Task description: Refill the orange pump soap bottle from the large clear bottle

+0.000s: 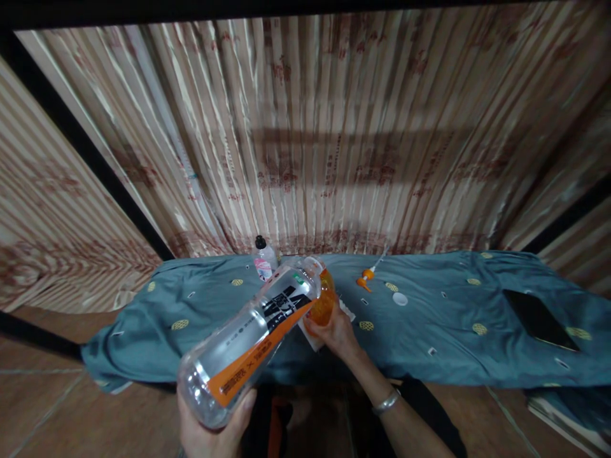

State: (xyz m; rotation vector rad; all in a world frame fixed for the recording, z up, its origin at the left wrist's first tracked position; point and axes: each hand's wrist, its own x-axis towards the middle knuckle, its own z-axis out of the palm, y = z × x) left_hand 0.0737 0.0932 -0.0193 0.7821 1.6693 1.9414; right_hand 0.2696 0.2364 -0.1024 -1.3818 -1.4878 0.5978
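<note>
My left hand (214, 423) is wrapped round the base of a large clear plastic bottle (248, 340) with an orange, black and silver label. The bottle is tilted, its open mouth up and to the right, over the top of an orange translucent bottle (323, 305). My right hand (338, 331) grips that orange bottle; whether the two mouths touch I cannot tell. Partly hidden behind my right hand is something white, like paper (312, 337). On the cloth lie an orange pump head (366, 276) with a clear tube and a white round disc (400, 299).
A teal patterned cloth (439, 331) covers the narrow surface. A small clear bottle (264, 259) with a black cap and pink label stands at the back. At the right lies a flat dark tablet-like thing (539, 318). Patterned curtains (305, 140) and black frame bars (90, 146) enclose the area.
</note>
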